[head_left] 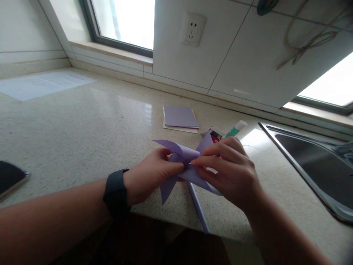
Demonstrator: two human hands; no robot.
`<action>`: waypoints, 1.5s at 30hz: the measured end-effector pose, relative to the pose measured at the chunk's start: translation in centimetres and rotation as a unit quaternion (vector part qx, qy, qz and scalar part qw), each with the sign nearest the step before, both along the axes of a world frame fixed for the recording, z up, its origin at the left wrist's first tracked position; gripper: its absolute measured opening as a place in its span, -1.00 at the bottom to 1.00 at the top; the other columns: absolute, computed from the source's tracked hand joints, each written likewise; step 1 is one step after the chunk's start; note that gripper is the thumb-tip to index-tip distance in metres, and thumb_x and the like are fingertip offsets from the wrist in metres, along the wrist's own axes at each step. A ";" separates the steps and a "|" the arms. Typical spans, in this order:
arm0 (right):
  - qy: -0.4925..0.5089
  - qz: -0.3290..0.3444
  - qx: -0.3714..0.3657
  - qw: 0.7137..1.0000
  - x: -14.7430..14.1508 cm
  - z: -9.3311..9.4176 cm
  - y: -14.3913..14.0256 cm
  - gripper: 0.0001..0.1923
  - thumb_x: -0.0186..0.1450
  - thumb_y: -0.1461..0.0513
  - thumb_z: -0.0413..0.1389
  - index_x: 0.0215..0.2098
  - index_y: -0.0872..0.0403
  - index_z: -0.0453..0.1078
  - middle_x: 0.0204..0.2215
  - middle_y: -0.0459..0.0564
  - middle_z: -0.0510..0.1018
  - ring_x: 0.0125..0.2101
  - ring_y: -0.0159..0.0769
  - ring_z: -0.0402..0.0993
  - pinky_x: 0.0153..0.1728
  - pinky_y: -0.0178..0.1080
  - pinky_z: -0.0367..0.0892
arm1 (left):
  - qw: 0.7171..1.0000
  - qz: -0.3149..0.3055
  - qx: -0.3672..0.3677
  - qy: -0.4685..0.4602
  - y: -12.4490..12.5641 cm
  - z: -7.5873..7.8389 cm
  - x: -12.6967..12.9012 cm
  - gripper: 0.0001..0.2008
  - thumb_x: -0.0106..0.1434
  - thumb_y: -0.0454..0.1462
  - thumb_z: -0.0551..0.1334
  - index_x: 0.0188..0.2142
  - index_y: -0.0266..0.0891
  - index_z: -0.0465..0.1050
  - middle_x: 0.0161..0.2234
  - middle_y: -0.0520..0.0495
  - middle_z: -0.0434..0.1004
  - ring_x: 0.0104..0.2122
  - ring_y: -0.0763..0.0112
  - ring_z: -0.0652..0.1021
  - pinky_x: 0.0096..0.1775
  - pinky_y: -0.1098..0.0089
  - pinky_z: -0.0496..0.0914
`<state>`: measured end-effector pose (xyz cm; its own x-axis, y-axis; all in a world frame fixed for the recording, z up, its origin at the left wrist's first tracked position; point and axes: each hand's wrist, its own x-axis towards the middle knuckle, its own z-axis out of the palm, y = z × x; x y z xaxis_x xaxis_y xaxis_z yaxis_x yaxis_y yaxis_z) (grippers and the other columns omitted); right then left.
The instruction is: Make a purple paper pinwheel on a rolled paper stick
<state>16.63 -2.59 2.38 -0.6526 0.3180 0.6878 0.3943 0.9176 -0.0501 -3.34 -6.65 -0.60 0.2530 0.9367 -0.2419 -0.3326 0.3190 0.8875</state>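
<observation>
A pinwheel of light purple paper [190, 151] is held over the counter's front edge, its curled blades spreading to both sides. My left hand [154, 169] is closed on its left side, with the thumb pressing near the centre. At that centre, the fingertips of my right hand [228, 165] pinch a small shiny pin-like piece [189, 163], mostly hidden by the fingers. Below the blades a thin purple stick [199, 209] slants down past the counter edge. Whether the stick is joined to the pinwheel is hidden.
Behind my hands lie a stack of square paper [181, 116], a small red and black packet [215, 135] and a glue stick [236, 129]. A sink [317, 158] is at right. Printed sheets [46, 84] and a dark object [11, 178] lie on the left.
</observation>
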 end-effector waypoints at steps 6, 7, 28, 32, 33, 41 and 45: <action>-0.017 0.034 0.002 0.999 0.2 0.2 0.2 -0.93 0.31 0.29 0.29 -0.24 0.00 0.57 -0.36 -0.06 0.59 -0.30 -0.22 0.38 -0.27 -0.09 0.30 | 0.999 -0.039 0.011 -0.003 -0.1 0.1 0.0 -0.84 0.12 -0.35 0.38 -0.28 -0.40 0.58 -0.33 -0.11 0.59 -0.38 0.44 0.49 -0.28 0.42 0.33; -0.017 0.038 0.006 0.999 0.2 0.2 0.2 -0.93 0.31 0.29 0.28 -0.24 0.00 0.57 -0.36 -0.06 0.59 -0.31 -0.22 0.38 -0.27 -0.09 0.30 | 0.999 -0.042 0.012 -0.009 -0.1 0.1 0.0 -0.84 0.12 -0.35 0.38 -0.27 -0.39 0.58 -0.32 -0.11 0.59 -0.36 0.43 0.50 -0.27 0.42 0.33; -0.077 0.004 0.053 0.996 0.4 0.2 -0.2 -0.90 0.33 0.29 0.24 -0.28 -0.07 0.49 -0.35 -0.13 0.63 -0.33 -0.21 0.43 -0.27 -0.06 0.29 | 0.998 -0.057 0.001 -0.033 -0.3 0.7 0.2 -0.72 0.11 -0.22 0.49 -0.24 -0.37 0.63 -0.22 -0.17 0.64 -0.32 0.38 0.53 -0.20 0.39 0.35; -0.100 0.005 0.062 0.993 0.7 0.2 -0.1 -0.92 0.33 0.28 0.24 -0.27 -0.06 0.48 -0.36 -0.12 0.61 -0.33 -0.20 0.43 -0.29 -0.06 0.28 | 0.998 -0.058 -0.005 -0.036 -0.3 0.5 0.2 -0.70 0.11 -0.20 0.50 -0.24 -0.37 0.62 -0.21 -0.18 0.63 -0.33 0.39 0.52 -0.22 0.40 0.35; -0.102 0.005 0.062 0.993 0.8 0.2 -0.1 -0.92 0.33 0.28 0.24 -0.27 -0.06 0.48 -0.36 -0.13 0.61 -0.34 -0.20 0.43 -0.30 -0.06 0.28 | 0.998 -0.057 -0.007 -0.038 -0.4 0.5 0.2 -0.70 0.11 -0.20 0.50 -0.24 -0.36 0.62 -0.22 -0.16 0.63 -0.34 0.40 0.52 -0.23 0.41 0.35; -0.140 0.005 0.080 0.987 0.8 0.6 -0.5 -0.90 0.35 0.28 0.22 -0.33 -0.04 0.44 -0.39 -0.14 0.59 -0.36 -0.22 0.42 -0.31 -0.06 0.26 | 0.996 -0.056 -0.025 -0.069 -0.4 0.3 0.2 -0.70 0.05 -0.17 0.54 -0.34 -0.34 0.58 -0.40 -0.02 0.55 -0.45 0.50 0.47 -0.35 0.48 0.30; -0.149 0.012 0.095 0.984 0.5 0.9 -0.8 -0.84 0.36 0.28 0.21 -0.39 -0.04 0.42 -0.44 -0.16 0.56 -0.39 -0.24 0.38 -0.34 -0.08 0.24 | 0.996 -0.053 -0.025 -0.071 -0.5 0.2 0.2 -0.72 0.06 -0.19 0.53 -0.36 -0.31 0.56 -0.44 0.02 0.53 -0.47 0.50 0.45 -0.36 0.47 0.29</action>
